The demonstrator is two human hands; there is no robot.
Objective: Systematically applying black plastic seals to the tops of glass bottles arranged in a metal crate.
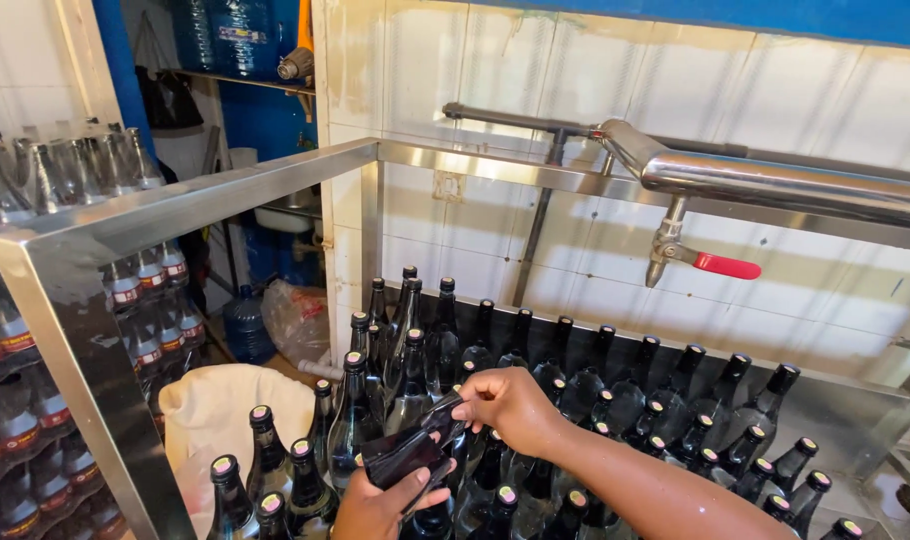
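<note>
Both hands grip one dark glass bottle (412, 447) lying tilted: the left hand (380, 505) cups its body from below, the right hand (510, 405) pinches its neck end. Capped bottles (615, 400) stand packed beneath and around them.

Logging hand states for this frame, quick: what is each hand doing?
Left hand: closed on the body of a dark bottle.
Right hand: fingers closed on the same bottle's neck end.
</note>
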